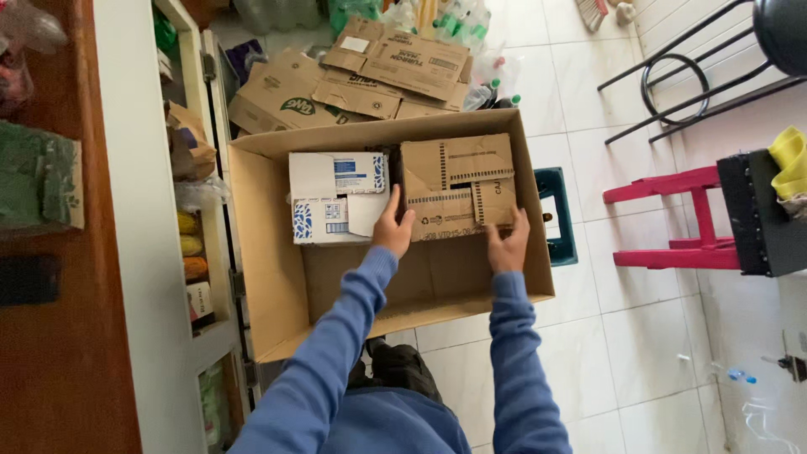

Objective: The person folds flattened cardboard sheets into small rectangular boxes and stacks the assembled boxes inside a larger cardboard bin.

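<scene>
Both hands on the brown carton, frame centre.
Left hand (392, 227) and right hand (508, 244) clasp the folded carton (456, 187) inside the big box (261, 244), fingers wrapped on its edges, white box (332, 195) alongside.

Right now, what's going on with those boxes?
A person in blue sleeves grips a small brown carton with the left hand and right hand, inside a large open cardboard box on the tiled floor. A white and blue carton sits beside it in the box. Flattened cardboard lies beyond.
</scene>
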